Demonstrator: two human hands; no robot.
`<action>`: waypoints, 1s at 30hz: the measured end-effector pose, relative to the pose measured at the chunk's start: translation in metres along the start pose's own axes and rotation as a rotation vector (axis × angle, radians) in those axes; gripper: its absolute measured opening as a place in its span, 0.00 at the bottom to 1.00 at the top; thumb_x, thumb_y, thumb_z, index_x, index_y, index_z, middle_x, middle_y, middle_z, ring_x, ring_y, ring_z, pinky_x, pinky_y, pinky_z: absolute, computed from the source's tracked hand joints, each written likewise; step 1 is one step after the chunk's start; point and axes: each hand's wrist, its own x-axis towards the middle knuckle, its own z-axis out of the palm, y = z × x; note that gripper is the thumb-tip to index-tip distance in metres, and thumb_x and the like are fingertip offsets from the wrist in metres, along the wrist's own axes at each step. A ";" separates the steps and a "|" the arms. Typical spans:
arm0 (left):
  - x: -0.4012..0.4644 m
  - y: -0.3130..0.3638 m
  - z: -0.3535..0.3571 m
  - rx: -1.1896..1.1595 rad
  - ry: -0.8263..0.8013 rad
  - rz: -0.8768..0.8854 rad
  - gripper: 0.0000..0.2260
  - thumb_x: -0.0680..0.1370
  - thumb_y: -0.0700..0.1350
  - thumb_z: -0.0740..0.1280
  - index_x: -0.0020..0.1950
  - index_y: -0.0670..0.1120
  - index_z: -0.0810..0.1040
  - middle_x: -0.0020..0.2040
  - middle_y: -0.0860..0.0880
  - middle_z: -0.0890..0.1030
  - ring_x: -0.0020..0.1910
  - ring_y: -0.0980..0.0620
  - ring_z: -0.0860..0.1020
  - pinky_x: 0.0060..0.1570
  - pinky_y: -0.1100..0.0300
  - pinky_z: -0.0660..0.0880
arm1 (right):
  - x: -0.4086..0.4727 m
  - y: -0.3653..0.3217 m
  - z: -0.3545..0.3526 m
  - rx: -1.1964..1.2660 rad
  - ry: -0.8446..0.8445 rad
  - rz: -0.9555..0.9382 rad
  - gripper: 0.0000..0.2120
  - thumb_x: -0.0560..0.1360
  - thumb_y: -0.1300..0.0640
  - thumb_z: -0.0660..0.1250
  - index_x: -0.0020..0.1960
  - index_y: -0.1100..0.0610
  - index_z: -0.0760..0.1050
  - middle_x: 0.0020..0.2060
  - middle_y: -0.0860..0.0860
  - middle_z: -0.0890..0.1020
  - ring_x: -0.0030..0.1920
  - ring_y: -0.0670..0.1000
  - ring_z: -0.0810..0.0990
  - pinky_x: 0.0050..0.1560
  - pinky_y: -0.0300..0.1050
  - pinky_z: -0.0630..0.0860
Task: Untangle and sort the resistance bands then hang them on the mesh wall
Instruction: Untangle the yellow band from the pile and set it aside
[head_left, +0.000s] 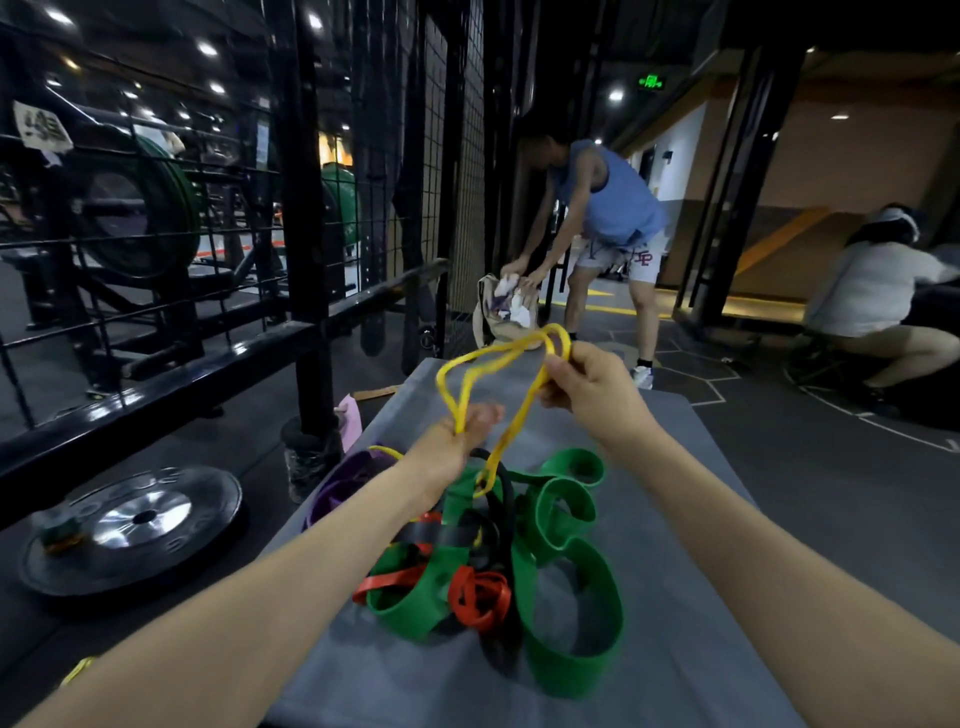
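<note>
Yellow band (470, 371) is pinched in both grips, left hand (457, 447) and right hand (592, 392).

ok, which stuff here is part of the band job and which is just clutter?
Job:
yellow band, gripped by left hand and right hand
green band
red band
black band
purple band
mesh wall

Lying about:
weight plate
bag
grey mat
</note>
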 end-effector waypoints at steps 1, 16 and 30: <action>-0.001 -0.002 0.004 0.071 -0.070 0.013 0.12 0.80 0.44 0.60 0.61 0.40 0.75 0.58 0.43 0.77 0.60 0.47 0.74 0.61 0.57 0.68 | 0.002 -0.002 -0.002 0.056 0.021 0.004 0.12 0.80 0.61 0.57 0.37 0.58 0.70 0.31 0.53 0.76 0.31 0.47 0.76 0.36 0.37 0.76; -0.013 0.031 -0.014 -0.114 0.261 -0.125 0.15 0.82 0.43 0.54 0.37 0.42 0.71 0.29 0.48 0.72 0.26 0.55 0.74 0.25 0.62 0.72 | -0.013 0.042 0.018 -0.007 -0.119 0.322 0.14 0.78 0.55 0.62 0.38 0.63 0.74 0.30 0.56 0.73 0.30 0.49 0.72 0.35 0.40 0.74; -0.037 0.041 -0.067 -0.332 0.287 -0.263 0.16 0.83 0.42 0.53 0.38 0.41 0.71 0.33 0.47 0.72 0.34 0.52 0.76 0.40 0.56 0.76 | -0.030 0.041 0.091 -0.657 -0.288 -0.054 0.11 0.76 0.60 0.63 0.35 0.60 0.72 0.45 0.65 0.80 0.48 0.62 0.78 0.41 0.46 0.62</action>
